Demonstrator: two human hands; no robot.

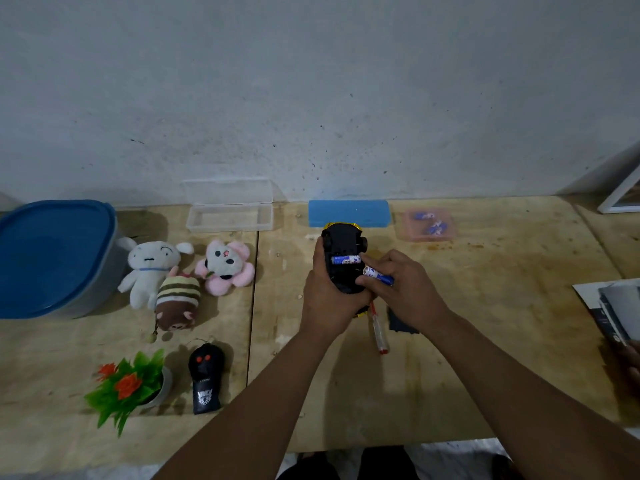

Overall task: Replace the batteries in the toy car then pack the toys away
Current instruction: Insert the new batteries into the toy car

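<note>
1. Midway through the battery swap, the left hand (323, 292) cradles the car (343, 258) belly-up above the table (485, 341), while the right hand (401, 289) pinches a second battery (378, 275) beside the open bay.
2. Next, seemingly: seat that cell beside the first battery (344, 260), polarity matched, then refit the cover (401, 322).
3. The car shows a black underside, yellow edges; one blue-and-white cell lies crosswise inside.
4. Plush toys (180, 275) await packing.

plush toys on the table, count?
3, all left of the hands, beside the blue tub: white plush next to the tub, striped brown plush in front, pink flower plush on the right. None appears hidden.
</note>
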